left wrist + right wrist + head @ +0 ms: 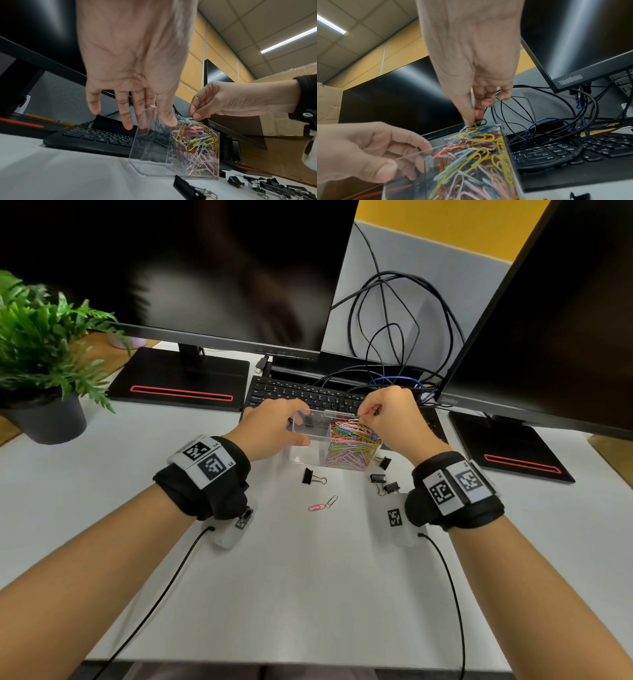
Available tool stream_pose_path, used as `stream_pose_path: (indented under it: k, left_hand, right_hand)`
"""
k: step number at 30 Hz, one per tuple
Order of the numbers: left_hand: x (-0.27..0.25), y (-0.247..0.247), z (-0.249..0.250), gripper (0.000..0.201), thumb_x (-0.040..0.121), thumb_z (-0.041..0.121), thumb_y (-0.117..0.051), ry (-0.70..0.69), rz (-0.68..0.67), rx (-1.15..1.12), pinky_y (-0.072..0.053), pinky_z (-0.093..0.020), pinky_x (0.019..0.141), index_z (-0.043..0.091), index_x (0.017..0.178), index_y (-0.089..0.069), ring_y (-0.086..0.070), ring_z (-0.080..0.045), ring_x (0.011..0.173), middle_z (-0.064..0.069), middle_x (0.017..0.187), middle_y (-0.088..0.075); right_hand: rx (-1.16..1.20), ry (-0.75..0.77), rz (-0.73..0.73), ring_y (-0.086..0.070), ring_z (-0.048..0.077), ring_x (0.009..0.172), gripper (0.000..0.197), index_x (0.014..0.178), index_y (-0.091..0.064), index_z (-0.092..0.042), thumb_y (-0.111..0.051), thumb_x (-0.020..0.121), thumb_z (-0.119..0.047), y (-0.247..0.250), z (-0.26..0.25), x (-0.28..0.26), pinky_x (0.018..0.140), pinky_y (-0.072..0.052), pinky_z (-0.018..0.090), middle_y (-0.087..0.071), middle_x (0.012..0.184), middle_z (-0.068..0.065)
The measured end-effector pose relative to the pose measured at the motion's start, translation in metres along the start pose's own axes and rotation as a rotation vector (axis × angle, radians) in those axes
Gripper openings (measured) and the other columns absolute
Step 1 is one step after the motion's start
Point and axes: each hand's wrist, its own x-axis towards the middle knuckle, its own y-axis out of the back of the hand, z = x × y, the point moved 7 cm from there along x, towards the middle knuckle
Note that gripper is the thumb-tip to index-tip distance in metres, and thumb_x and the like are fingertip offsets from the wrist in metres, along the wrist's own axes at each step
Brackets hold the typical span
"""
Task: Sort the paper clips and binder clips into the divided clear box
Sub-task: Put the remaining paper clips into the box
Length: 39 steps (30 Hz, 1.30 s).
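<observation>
A clear divided box stands on the white desk in front of the keyboard. Its right compartment is heaped with coloured paper clips; the left compartment looks empty. My left hand grips the box's left end, thumb on the near wall and fingers over the far rim. Above the heap, my right hand pinches a green paper clip between thumb and forefinger. Several black binder clips lie right of the box and one in front of it. A pink paper clip and a pale one lie loose on the desk.
A black keyboard lies just behind the box, with tangled cables beyond it. Two dark monitors stand at the back, their bases on the desk. A potted plant is far left. The desk's front edge is near me.
</observation>
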Motion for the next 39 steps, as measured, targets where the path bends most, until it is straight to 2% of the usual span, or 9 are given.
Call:
stream_pose_path:
  k: [7,9,11,15,21,26,32,37,39]
  left_hand:
    - [0.001,0.000,-0.001,0.051,0.085,0.038,-0.072,0.006,-0.003,0.003,-0.032,-0.047,0.099,0.029,0.132,-0.052,-0.056,-0.022,0.108,0.003,0.119,-0.063]
    - [0.001,0.000,-0.001,0.051,0.085,0.038,-0.072,0.005,-0.002,0.002,-0.032,-0.046,0.099,0.029,0.131,-0.052,-0.056,-0.022,0.108,0.004,0.119,-0.063]
    - [0.000,0.000,-0.001,0.052,0.085,0.038,-0.072,0.004,-0.002,0.001,-0.032,-0.046,0.099,0.029,0.132,-0.052,-0.056,-0.021,0.108,0.004,0.119,-0.063]
    - [0.000,0.000,0.000,0.053,0.085,0.037,-0.072,0.005,-0.011,0.001,-0.033,-0.048,0.102,0.028,0.133,-0.052,-0.056,-0.021,0.111,0.003,0.120,-0.063]
    - [-0.002,0.002,0.001,0.053,0.084,0.037,-0.073,-0.010,0.005,0.000,-0.032,-0.046,0.100,0.028,0.132,-0.053,-0.056,-0.019,0.110,0.007,0.117,-0.063]
    - [-0.001,0.002,0.001,0.053,0.084,0.038,-0.073,-0.009,0.001,-0.001,-0.032,-0.046,0.100,0.029,0.132,-0.052,-0.056,-0.018,0.111,0.008,0.117,-0.063]
    - [0.000,0.001,-0.001,0.053,0.083,0.038,-0.073,-0.006,0.003,-0.007,-0.033,-0.046,0.099,0.029,0.131,-0.053,-0.056,-0.018,0.109,0.009,0.115,-0.063]
    - [0.001,-0.001,-0.002,0.055,0.083,0.039,-0.074,-0.004,0.004,0.001,-0.034,-0.046,0.099,0.030,0.132,-0.052,-0.056,-0.018,0.111,0.008,0.117,-0.063]
    - [0.001,0.000,-0.002,0.055,0.083,0.040,-0.073,-0.004,0.003,0.001,-0.035,-0.047,0.100,0.030,0.132,-0.052,-0.056,-0.018,0.111,0.008,0.117,-0.063]
  right_hand:
    - [0.027,-0.041,-0.026,-0.058,0.012,0.082,0.011,0.091,-0.076,-0.008,-0.066,0.086,-0.008,0.004,-0.001,-0.002,0.074,-0.044,0.021,-0.072,0.094,0.006]
    - [0.062,-0.041,-0.005,-0.057,0.009,0.082,0.012,0.094,-0.076,-0.006,-0.066,0.087,-0.008,0.010,-0.001,-0.004,0.071,-0.041,0.014,-0.072,0.097,0.006]
    - [0.097,-0.035,0.061,-0.053,0.002,0.075,0.012,0.094,-0.076,-0.007,-0.067,0.087,-0.009,0.019,-0.002,-0.007,0.064,-0.034,0.004,-0.072,0.097,0.005]
    - [0.151,0.015,0.155,-0.045,-0.005,0.060,0.011,0.094,-0.075,-0.010,-0.070,0.084,-0.011,0.031,-0.012,-0.021,0.055,-0.033,0.003,-0.065,0.082,0.000]
    - [0.110,0.175,-0.248,-0.054,-0.006,0.058,0.014,0.086,-0.077,-0.011,-0.068,0.079,-0.002,-0.027,-0.040,-0.053,0.057,-0.036,0.005,-0.058,0.066,-0.016]
    - [-0.019,0.204,-0.522,-0.053,0.013,0.068,0.018,0.091,-0.076,-0.016,-0.071,0.077,-0.006,-0.071,-0.036,-0.071,0.062,-0.040,0.026,-0.065,0.079,0.002]
    - [-0.076,0.178,-0.604,-0.057,0.015,0.078,0.023,0.098,-0.073,-0.017,-0.075,0.076,-0.012,-0.087,-0.036,-0.075,0.067,-0.043,0.024,-0.064,0.085,-0.002]
    - [-0.072,0.175,-0.605,-0.057,0.015,0.074,0.011,0.088,-0.074,-0.011,-0.075,0.078,-0.011,-0.095,-0.041,-0.071,0.058,-0.038,0.016,-0.062,0.079,-0.004]
    - [-0.073,0.178,-0.622,-0.058,0.017,0.072,0.004,0.083,-0.074,-0.009,-0.074,0.079,-0.010,-0.096,-0.044,-0.071,0.058,-0.039,0.018,-0.063,0.076,-0.002]
